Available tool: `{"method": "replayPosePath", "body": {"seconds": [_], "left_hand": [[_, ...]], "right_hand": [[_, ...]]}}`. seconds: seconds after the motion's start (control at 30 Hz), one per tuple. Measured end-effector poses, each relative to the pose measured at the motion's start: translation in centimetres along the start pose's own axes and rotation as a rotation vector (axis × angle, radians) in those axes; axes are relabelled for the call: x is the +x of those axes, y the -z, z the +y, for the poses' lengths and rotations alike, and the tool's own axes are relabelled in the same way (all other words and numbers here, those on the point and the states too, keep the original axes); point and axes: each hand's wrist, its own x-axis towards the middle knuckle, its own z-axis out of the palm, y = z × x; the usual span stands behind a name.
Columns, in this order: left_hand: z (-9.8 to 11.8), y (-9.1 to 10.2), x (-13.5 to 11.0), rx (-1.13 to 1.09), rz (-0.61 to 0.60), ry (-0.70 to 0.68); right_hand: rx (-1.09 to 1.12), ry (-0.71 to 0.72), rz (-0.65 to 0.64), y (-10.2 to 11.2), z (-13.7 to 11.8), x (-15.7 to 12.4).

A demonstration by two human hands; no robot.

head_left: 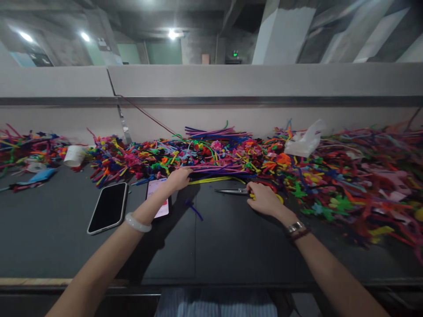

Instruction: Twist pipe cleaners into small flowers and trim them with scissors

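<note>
My left hand (178, 178) reaches to the front of the heap, fingers closed at the left end of a bundle of pink and purple pipe cleaners (221, 170). Just below that bundle lie yellow pipe cleaners (214, 179). My right hand (266, 199) is closed over the handles of a pair of scissors (233, 191), which lie low over the table, blades pointing left. Red and yellow handle parts show around my fingers; the grip itself is partly hidden. A short dark blue pipe cleaner piece (194, 210) rests on the table between my hands.
A phone with a dark screen (108, 208) and a phone with a lit screen (161, 210), partly under my left forearm, lie on the dark table (224, 251). Behind stretches a heap of coloured pipe cleaner pieces (132, 160), with a white cup (74, 156) and a plastic bag (306, 140).
</note>
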Motion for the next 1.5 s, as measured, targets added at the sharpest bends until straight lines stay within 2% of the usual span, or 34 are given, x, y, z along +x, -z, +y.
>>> {"method": "replayPosePath", "body": {"seconds": [0.17, 0.6, 0.77, 0.83, 0.9, 0.97, 1.1, 1.3, 1.5], "left_hand": [[-0.6, -0.2, 0.5, 0.045, 0.001, 0.053], [-1.2, -0.4, 0.3, 0.087, 0.035, 0.059], [-1.9, 1.3, 0.7, 0.024, 0.048, 0.033], [-2.3, 2.7, 0.9, -0.097, 0.123, 0.016], [-2.5, 4.5, 1.0, -0.294, 0.252, -0.004], [-2.4, 6.2, 1.1, -0.511, 0.316, -0.016], [-1.3, 8.9, 1.4, -0.899, 0.453, 0.142], [-0.1, 11.9, 1.9, -0.998, 0.725, 0.198], [-1.1, 14.1, 1.4, -1.033, 0.876, 0.188]], "right_hand": [[-0.01, 0.0, 0.009, -0.3, 0.1, 0.0], [0.011, 0.0, 0.019, -0.2, 0.2, 0.0], [0.009, 0.006, 0.026, -0.3, 0.2, 0.0], [0.006, 0.006, 0.032, -0.2, 0.2, 0.0], [0.008, 0.006, 0.035, -0.2, 0.1, -0.1], [0.014, 0.01, 0.032, -0.1, 0.1, -0.1], [0.028, 0.009, 0.028, -0.1, 0.3, 0.0], [0.029, 0.011, 0.03, -0.3, 0.4, 0.0], [0.03, 0.005, 0.036, -0.1, 0.3, -0.1]]}}
